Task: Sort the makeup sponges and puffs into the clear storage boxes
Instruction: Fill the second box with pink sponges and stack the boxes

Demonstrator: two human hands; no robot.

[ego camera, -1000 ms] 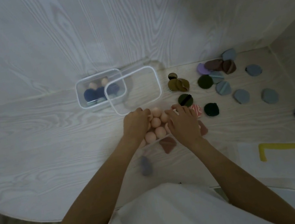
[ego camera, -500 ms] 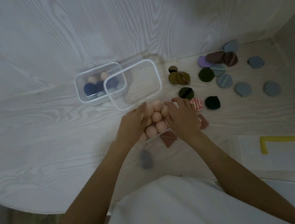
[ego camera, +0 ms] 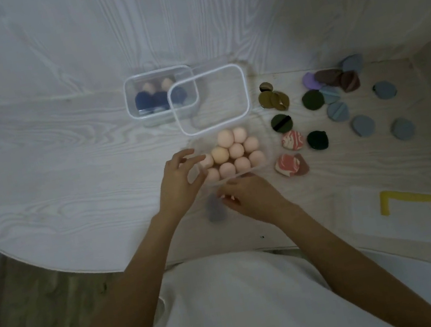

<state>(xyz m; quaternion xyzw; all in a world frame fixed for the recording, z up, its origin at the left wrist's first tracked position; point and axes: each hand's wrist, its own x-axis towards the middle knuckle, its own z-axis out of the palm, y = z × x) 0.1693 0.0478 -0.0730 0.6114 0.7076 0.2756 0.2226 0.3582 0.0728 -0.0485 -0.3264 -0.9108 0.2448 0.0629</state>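
Reaching beside a clear box (ego camera: 262, 165) of soft, light peach sponges (ego camera: 231, 152), left hand (ego camera: 180, 182) fingers spread; right hand (ego camera: 249, 196) pinches something unclear.

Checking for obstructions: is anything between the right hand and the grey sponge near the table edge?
Nothing visible. The right hand sits just right of the grey sponge, fingertips almost touching it, with only bare table around.

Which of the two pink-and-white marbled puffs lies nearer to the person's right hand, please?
The lower marbled puff, overlapping a brown puff just right of the box of peach sponges. The other marbled puff lies farther from the right hand.
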